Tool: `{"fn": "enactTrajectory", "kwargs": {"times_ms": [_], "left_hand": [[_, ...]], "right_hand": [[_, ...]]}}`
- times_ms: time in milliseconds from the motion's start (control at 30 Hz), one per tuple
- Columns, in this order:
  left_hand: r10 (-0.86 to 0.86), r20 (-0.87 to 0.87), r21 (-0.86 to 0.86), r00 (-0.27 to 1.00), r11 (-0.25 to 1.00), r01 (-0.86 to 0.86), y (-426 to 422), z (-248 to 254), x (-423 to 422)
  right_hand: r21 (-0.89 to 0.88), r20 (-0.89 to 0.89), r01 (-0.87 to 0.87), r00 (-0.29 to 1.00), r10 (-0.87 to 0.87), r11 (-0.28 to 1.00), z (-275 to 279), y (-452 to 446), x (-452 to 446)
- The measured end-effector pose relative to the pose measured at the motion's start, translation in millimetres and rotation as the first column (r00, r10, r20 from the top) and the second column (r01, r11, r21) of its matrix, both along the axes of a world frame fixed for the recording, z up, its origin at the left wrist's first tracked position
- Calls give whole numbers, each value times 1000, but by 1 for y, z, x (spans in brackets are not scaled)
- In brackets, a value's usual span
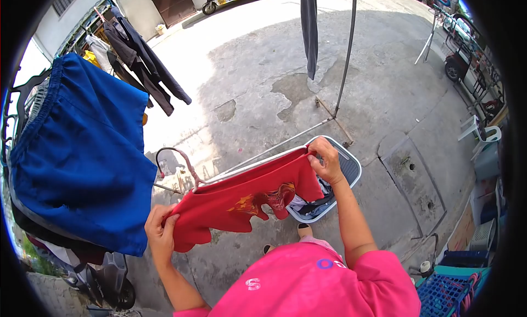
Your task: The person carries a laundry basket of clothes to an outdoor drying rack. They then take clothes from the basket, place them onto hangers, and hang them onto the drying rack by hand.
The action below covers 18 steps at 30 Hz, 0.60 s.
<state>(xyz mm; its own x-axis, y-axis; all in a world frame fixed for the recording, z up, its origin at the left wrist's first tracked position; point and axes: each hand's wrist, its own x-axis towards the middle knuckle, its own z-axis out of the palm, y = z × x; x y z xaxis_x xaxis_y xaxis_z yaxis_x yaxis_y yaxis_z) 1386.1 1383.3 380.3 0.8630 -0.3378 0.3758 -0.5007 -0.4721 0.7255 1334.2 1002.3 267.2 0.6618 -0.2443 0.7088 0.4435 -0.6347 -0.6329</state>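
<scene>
The left hand and right hand grip a red garment along a hanger. Blue shorts already hang; clothes in the basket are still unhung.

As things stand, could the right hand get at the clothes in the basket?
Probably not at once: the right hand is pinching the red garment, which partly hides the clothes in the basket from this view. If freed, its way down looks mostly open.
</scene>
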Motion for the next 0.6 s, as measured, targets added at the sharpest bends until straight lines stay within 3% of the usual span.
{"fn": "enactTrajectory", "kwargs": {"times_ms": [67, 133, 200, 300, 367, 433, 500, 567, 600], "left_hand": [[-16, 59, 101, 998, 995, 9, -5, 3, -4], [0, 63, 71, 998, 997, -5, -12, 4, -5], [20, 65, 39, 998, 999, -22, -23, 5, -1], [80, 156, 19, 985, 996, -84, -50, 4, 8], [53, 159, -114, 986, 993, -35, -70, 0, 14], [43, 152, -126, 987, 992, -24, -76, -1, 18], [7, 144, -147, 990, 989, 14, -78, -1, 19], [21, 116, -184, 993, 983, 0, -79, -2, 22], [15, 91, -212, 996, 977, 5, -81, -2, 25]], "right_hand": [[-43, 22, -2, 1000, 2, 999, 14, -17, 2], [-58, 12, -7, 1000, 8, 998, 36, -25, 0], [-290, 47, 25, 999, -12, 957, 62, -19, 2], [-512, 152, -18, 982, 112, 859, 92, 30, 1], [-628, 23, -144, 979, 204, 764, 83, 56, -2], [-603, 256, -47, 934, 250, 796, 82, 42, 1], [-426, 416, 224, 909, -30, 877, 72, -3, 6], [-324, 211, 261, 957, -199, 909, 91, -33, 18], [-327, 209, 246, 960, -184, 912, 86, -50, 22]]}}
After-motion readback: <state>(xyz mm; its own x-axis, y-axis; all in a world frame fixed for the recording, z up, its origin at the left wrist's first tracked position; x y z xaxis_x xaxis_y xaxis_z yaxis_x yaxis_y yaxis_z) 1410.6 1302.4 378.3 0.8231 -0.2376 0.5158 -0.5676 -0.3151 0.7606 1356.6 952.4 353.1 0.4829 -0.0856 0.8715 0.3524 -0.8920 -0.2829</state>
